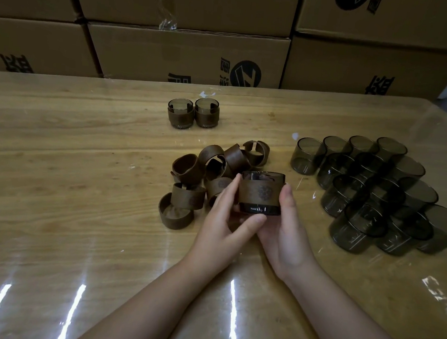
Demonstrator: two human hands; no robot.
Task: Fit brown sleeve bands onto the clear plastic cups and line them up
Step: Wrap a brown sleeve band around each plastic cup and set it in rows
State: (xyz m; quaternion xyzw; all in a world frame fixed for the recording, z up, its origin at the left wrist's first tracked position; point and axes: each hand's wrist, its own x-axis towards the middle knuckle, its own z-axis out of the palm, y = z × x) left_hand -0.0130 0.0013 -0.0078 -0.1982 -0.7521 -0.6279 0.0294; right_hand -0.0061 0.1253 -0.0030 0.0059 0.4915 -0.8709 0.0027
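Sitting between both hands just above the tabletop (79, 182), the smoky clear cup (262, 176) stands upright with a brown sleeve band (259, 193) wrapped round its middle, a stamped emblem facing the camera and the dark base showing below the band. The left hand (223, 218) grips its left side, fingers (228, 191) curled against the band and the thumb tucked under the front of the base. The right hand (289, 230) clamps the right side with its thumb lying up along the band; its other fingers are hidden behind the cup. Just beyond and left of the hands lies a jumble of loose bands (203, 173), some on edge, some flat. Farther back, two sleeved cups (192, 113) stand touching side by side. To the right, well apart from them, the bare cups (378, 195) crowd together in rows. Stacked cardboard boxes (187, 53) wall off the far edge.
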